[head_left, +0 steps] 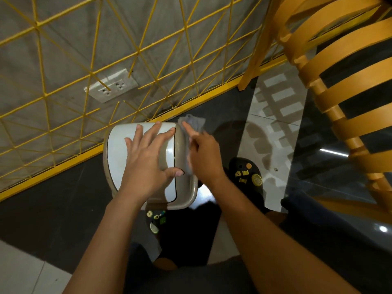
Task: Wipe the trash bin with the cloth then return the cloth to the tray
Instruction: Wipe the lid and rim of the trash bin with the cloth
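Trash bin: left hand lies flat, fingers spread, steadying the lid; right hand clutches grey cloth, rubbing the bin's right side.

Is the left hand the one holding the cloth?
No, the left hand lies flat on top of the trash bin, while the right hand holds the cloth against its side.

head cam | faces steeply down (wide-angle) | close above trash bin | single view
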